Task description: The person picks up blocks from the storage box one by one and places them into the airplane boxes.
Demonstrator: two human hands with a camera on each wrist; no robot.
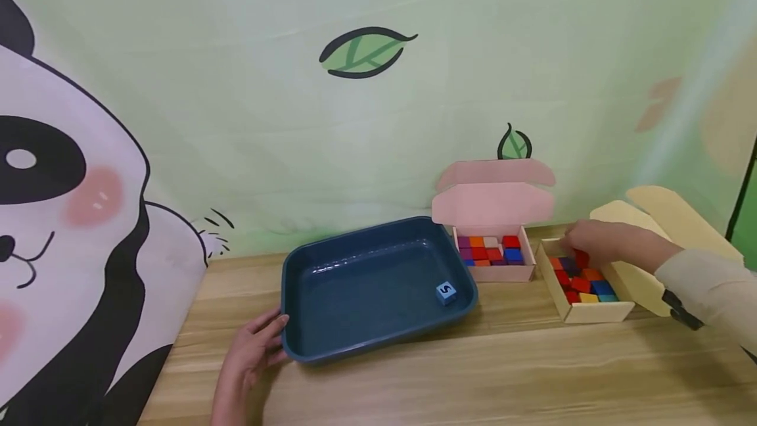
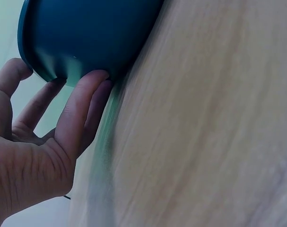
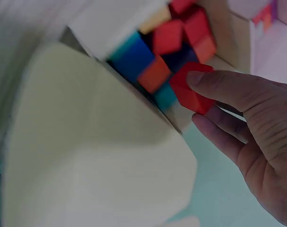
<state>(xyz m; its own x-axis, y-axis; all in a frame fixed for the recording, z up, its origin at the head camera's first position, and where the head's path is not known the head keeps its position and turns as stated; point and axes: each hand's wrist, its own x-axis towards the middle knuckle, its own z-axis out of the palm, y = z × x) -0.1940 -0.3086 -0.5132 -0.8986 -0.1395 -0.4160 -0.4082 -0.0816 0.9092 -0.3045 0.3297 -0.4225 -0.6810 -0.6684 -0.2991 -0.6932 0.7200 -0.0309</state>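
Note:
At the left end of the dark blue tray [image 1: 378, 301], my left hand [image 1: 251, 350] holds its edge. One tip lies over the rim and other fingers [image 2: 82, 104] are against the outer wall. Inside the tray, near its right corner, sits a blue cube [image 1: 446, 292] with a black curved mark on top. Between thumb and fingers, my right hand [image 1: 597, 242] pinches a red cube [image 3: 193, 90] over the cream cardboard box [image 1: 600, 313]. Several red, orange, blue, yellow and teal cubes fill that box, some tilted.
A pink cardboard box [image 1: 503, 273], lid raised at the back, stands between the tray and the cream box, with rows of coloured cubes. The cream box's lid [image 1: 644, 288] folds out to the right. Behind the wooden table [image 1: 473, 380] hangs a printed panda cloth [image 1: 266, 117].

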